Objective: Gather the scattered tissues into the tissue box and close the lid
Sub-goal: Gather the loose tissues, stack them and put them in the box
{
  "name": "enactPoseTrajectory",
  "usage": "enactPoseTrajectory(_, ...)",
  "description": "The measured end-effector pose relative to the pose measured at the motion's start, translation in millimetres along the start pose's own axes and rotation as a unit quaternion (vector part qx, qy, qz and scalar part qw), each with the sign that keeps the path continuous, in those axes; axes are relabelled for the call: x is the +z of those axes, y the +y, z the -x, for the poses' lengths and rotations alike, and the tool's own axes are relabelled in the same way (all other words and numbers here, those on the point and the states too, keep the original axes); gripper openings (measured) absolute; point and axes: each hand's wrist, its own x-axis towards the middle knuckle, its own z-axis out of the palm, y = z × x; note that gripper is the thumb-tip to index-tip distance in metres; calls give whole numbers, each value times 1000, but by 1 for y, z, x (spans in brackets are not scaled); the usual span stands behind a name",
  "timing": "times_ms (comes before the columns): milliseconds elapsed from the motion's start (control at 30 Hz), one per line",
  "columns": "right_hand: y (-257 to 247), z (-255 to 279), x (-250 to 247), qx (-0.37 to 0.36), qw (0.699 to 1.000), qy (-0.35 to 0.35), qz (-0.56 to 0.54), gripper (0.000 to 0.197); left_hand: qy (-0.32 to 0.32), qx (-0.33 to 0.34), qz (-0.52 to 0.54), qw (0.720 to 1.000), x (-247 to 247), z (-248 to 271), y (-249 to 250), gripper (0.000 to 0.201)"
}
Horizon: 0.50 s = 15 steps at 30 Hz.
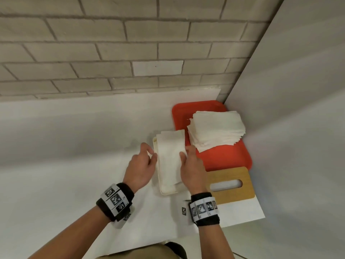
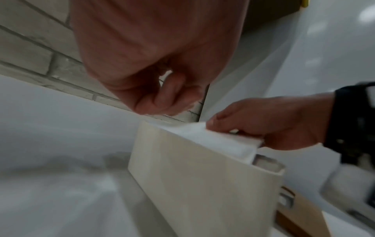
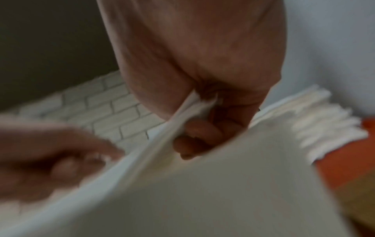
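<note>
An open cream tissue box (image 1: 168, 192) stands on the white counter, its long side wall (image 2: 192, 176) filling the left wrist view. A folded white tissue (image 1: 169, 156) lies lengthwise over its opening. My right hand (image 1: 184, 154) pinches that tissue's right edge; the right wrist view shows the tissue (image 3: 154, 144) caught between thumb and fingers (image 3: 194, 128). My left hand (image 1: 152, 156) hovers at the tissue's left edge, its loosely curled fingers (image 2: 162, 99) holding nothing that I can see. A stack of tissues (image 1: 214, 128) sits on a red tray (image 1: 224, 159). The wooden lid (image 1: 229, 193), with a slot, lies flat to the box's right.
A brick wall runs along the back of the counter. A plain white wall closes the right side, just behind the tray and lid. The white counter (image 1: 65, 146) stretches left of the box. The counter's front edge is near my body.
</note>
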Motion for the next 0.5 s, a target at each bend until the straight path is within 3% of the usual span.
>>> enactPoseTrajectory(133,-1,12,11,-4,999,-4,52,28,35,65,-49,996,-3,-20,3,13)
enactPoseTrajectory(300,-5,17,10,-9,986,-38,163,36,9,135,-69,988,-2,-35,14,10)
enactPoseTrajectory(400,-10,25,9,1,985,6,170,32,-15,201,-90,975,2,-43,11,9)
enactPoseTrajectory(500,-12,35,6,-38,977,127,166,24,-65,293,-146,943,11,-51,3,16)
